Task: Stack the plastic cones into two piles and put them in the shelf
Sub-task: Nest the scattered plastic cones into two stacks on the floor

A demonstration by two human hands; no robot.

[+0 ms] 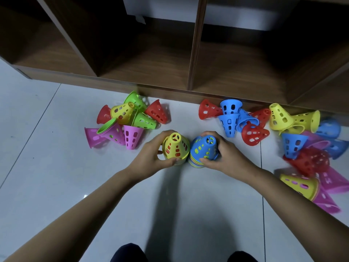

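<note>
Yellow on one, blue on the other: two started piles stand close side by side on the pale tiled floor point(56, 167), one in each of my hands. My left hand point(151, 156) curls round the yellow-topped pile point(175, 146), red showing through its slots. My right hand point(224, 154) wraps the blue-topped pile point(204, 148), several coloured rims layered at its base. The stacking looks well short of done. A loose heap point(122, 121) of pink, green, yellow and red cones lies beyond and left of the left hand. A larger scatter point(283, 133) of red, blue, yellow and pink ones spreads right of the right hand. Farther on, past both hands, the wooden shelf point(194, 44) shows no cones in its lower compartments.
</note>
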